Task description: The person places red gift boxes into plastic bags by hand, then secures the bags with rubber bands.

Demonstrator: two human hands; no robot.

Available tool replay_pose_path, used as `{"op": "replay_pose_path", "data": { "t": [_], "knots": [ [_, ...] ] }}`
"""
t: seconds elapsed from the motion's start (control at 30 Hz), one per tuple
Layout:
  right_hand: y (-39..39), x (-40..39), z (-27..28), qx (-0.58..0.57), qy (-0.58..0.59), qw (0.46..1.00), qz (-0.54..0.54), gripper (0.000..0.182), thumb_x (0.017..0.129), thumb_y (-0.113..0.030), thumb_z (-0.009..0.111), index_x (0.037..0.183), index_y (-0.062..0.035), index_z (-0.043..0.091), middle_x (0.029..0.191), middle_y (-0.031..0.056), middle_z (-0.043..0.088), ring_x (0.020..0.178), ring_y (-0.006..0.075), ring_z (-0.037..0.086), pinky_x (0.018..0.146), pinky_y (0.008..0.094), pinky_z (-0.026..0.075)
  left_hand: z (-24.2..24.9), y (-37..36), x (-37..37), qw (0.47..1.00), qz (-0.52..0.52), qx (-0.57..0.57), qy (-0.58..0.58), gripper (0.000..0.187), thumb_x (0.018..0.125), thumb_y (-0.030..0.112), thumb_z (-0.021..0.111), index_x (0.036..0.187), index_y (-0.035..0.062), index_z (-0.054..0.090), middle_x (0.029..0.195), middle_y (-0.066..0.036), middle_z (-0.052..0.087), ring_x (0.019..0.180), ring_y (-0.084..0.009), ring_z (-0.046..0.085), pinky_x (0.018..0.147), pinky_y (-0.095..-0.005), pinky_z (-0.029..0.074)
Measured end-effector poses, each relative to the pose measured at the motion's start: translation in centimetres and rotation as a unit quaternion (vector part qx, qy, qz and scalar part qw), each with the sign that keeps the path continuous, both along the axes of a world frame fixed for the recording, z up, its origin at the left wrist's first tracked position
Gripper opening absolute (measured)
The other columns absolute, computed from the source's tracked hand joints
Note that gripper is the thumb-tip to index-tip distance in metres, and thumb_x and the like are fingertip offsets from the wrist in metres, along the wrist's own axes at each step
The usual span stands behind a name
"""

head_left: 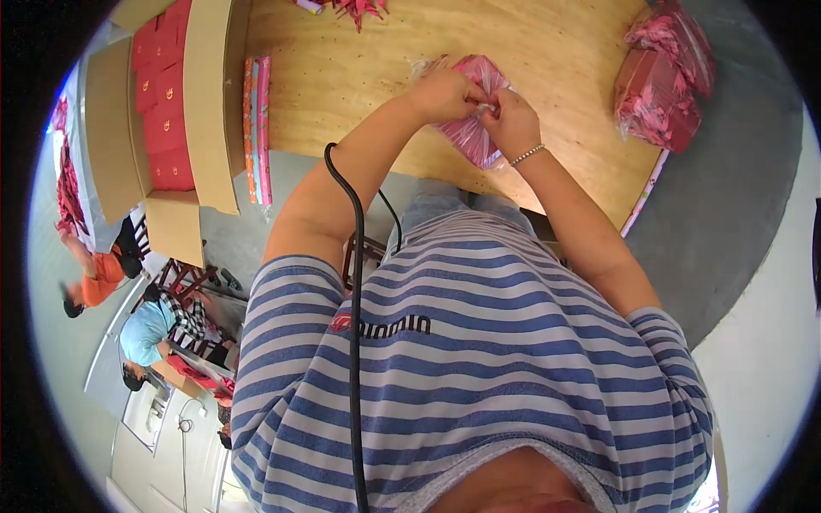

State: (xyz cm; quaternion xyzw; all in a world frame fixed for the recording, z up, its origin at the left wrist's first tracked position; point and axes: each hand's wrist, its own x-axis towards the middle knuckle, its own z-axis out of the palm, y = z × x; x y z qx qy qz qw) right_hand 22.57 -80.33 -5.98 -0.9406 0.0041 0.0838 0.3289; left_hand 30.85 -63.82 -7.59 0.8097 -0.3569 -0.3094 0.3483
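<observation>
On the wooden table's near edge lies a clear plastic bag [469,147] with flat pink-red contents inside. My left hand [445,94] comes in from the left, its fingers pinched on the gathered plastic at the bag's top. My right hand [516,125], a beaded bracelet on the wrist, pinches the same gathered plastic from the right. Both sets of fingertips meet over the middle of the bag. Whether the plastic is knotted there is hidden by my fingers.
Filled clear bags of red items [663,94] sit at the table's [342,85] right edge. An open carton [209,103] of red boxes stands left, beside patterned rolls [258,120]. A black cable [356,256] hangs before me. Other people [150,333] sit further left.
</observation>
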Motion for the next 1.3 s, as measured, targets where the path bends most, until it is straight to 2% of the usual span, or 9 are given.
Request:
{"op": "replay_pose_path", "data": {
  "t": [0.17, 0.23, 0.47, 0.63, 0.7, 0.97, 1.07, 1.13, 1.3],
  "knots": [
    [0.9, -0.1, -0.1, -0.052, -0.019, 0.998, -0.039, 0.025, 0.075, -0.016, 0.063, 0.093, -0.004, 0.051, 0.092, 0.0199, 0.059, 0.082, 0.0372, 0.06, 0.071, 0.0455, 0.05, 0.5, -0.4, -0.8, 0.997, 0.027, 0.0, -0.069, 0.023, 0.076, 0.02, 0.063, 0.096, 0.0163, 0.072, 0.091, -0.011, 0.068, 0.085, -0.0268, 0.065, 0.078, -0.0364, 0.05],
    [0.9, -0.2, -0.1, -0.042, -0.012, 0.998, -0.048, 0.025, 0.075, -0.015, 0.064, 0.093, -0.0039, 0.051, 0.092, 0.0199, 0.059, 0.081, 0.0374, 0.06, 0.071, 0.0459, 0.05, 0.8, -0.6, -0.7, 0.999, 0.039, 0.0, 0.03, 0.022, 0.076, 0.018, 0.063, 0.096, 0.0136, 0.072, 0.091, -0.011, 0.068, 0.085, -0.0266, 0.065, 0.078, -0.0361, 0.05],
    [0.5, -0.6, -0.6, 0.058, -0.015, 0.994, -0.094, 0.021, 0.073, -0.01, 0.064, 0.09, -0.0051, 0.054, 0.083, 0.0158, 0.06, 0.075, 0.0344, 0.059, 0.07, 0.044, 0.048, 1.3, -0.7, -0.7, 0.997, 0.067, -0.009, 0.046, 0.02, 0.077, 0.019, 0.064, 0.094, 0.0122, 0.072, 0.09, -0.011, 0.068, 0.084, -0.0261, 0.065, 0.078, -0.0355, 0.051],
    [-0.2, -0.4, -0.8, 0.111, 0.017, 0.987, -0.113, 0.017, 0.072, -0.01, 0.065, 0.088, -0.0053, 0.059, 0.076, 0.0124, 0.061, 0.073, 0.0284, 0.062, 0.067, 0.0388, 0.05, 1.8, -1.1, -2.7, 0.97, 0.128, -0.016, -0.205, 0.015, 0.071, 0.017, 0.068, 0.085, 0.0108, 0.069, 0.084, -0.012, 0.066, 0.082, -0.0288, 0.063, 0.076, -0.0355, 0.051],
    [-0.3, 0.0, -0.4, 0.129, 0.04, 0.983, -0.124, 0.018, 0.072, -0.01, 0.065, 0.088, -0.0052, 0.061, 0.075, 0.0117, 0.061, 0.072, 0.0267, 0.063, 0.066, 0.0374, 0.051, 1.2, -1.5, -3.5, 0.973, 0.159, -0.029, -0.163, 0.014, 0.072, 0.016, 0.067, 0.085, 0.0101, 0.067, 0.081, -0.012, 0.065, 0.081, -0.0299, 0.063, 0.074, -0.0367, 0.051],
    [-1.1, 0.2, -0.1, 0.083, 0.045, 0.995, -0.023, 0.019, 0.073, -0.013, 0.066, 0.089, -0.0045, 0.06, 0.085, 0.0136, 0.062, 0.075, 0.0279, 0.063, 0.069, 0.0383, 0.051, 0.9, -1.6, -4.3, 0.962, 0.214, -0.051, -0.159, 0.016, 0.071, 0.016, 0.067, 0.084, 0.0079, 0.063, 0.077, -0.01, 0.064, 0.077, -0.0297, 0.063, 0.07, -0.0389, 0.05],
    [-1.5, 0.6, 0.2, 0.016, 0.004, 0.997, 0.07, 0.02, 0.074, -0.015, 0.065, 0.089, -0.0053, 0.056, 0.086, 0.0139, 0.062, 0.077, 0.0308, 0.062, 0.07, 0.0411, 0.05, 1.0, -1.3, -3.5, 0.974, 0.168, -0.037, -0.149, 0.016, 0.071, 0.021, 0.066, 0.082, 0.0094, 0.063, 0.083, -0.011, 0.064, 0.079, -0.0289, 0.063, 0.069, -0.041, 0.05],
    [-1.6, 0.5, 0.7, -0.004, 0.002, 0.996, 0.085, 0.021, 0.074, -0.016, 0.065, 0.089, -0.0059, 0.055, 0.086, 0.0136, 0.061, 0.077, 0.0317, 0.062, 0.069, 0.0421, 0.05, 1.1, -1.0, -3.2, 0.983, 0.143, -0.065, -0.093, 0.018, 0.07, 0.017, 0.068, 0.084, 0.0079, 0.063, 0.076, -0.009, 0.064, 0.075, -0.0284, 0.063, 0.068, -0.0377, 0.05],
    [-1.3, 0.3, 0.1, -0.051, -0.025, 0.993, 0.098, 0.023, 0.075, -0.021, 0.064, 0.089, -0.0071, 0.052, 0.085, 0.0133, 0.062, 0.077, 0.0322, 0.062, 0.066, 0.0432, 0.051, 1.5, -0.6, -2.2, 0.99, 0.118, -0.063, -0.046, 0.019, 0.07, 0.015, 0.066, 0.086, 0.0068, 0.062, 0.079, -0.011, 0.065, 0.076, -0.0289, 0.063, 0.068, -0.0374, 0.05]
  ]
}}
